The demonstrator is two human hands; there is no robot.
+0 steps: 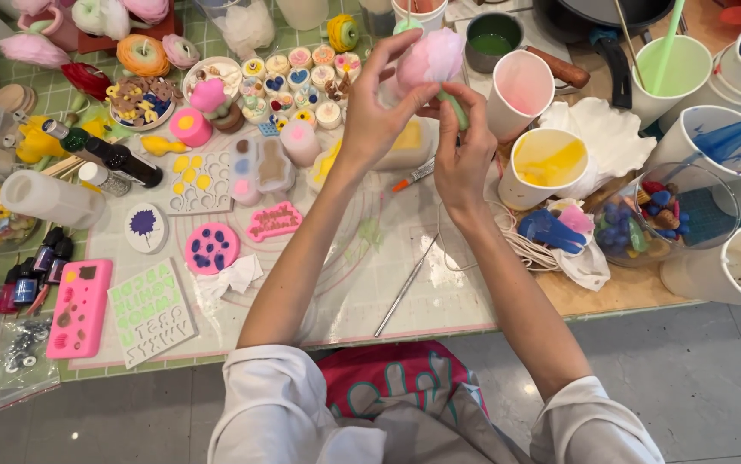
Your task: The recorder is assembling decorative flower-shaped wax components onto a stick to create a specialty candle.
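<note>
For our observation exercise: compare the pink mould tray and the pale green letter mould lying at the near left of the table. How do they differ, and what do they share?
The pink mould tray is bright pink with rounded corners and small assorted cavities; the green letter mould is pale green, square-cornered, with rows of raised letter shapes. The pink one lies nearly straight; the green one is turned at a slant. Both lie flat on the mat, side by side, untouched by either hand.

A work table [619,296] fills most of the view, its pale wooden top showing bare at the near right edge. A green checked cloth [52,90] covers its left side, with a clear mat [362,292] laid over the middle. Below the table edge lies a smooth grey floor [688,378] under soft, even light.
</note>
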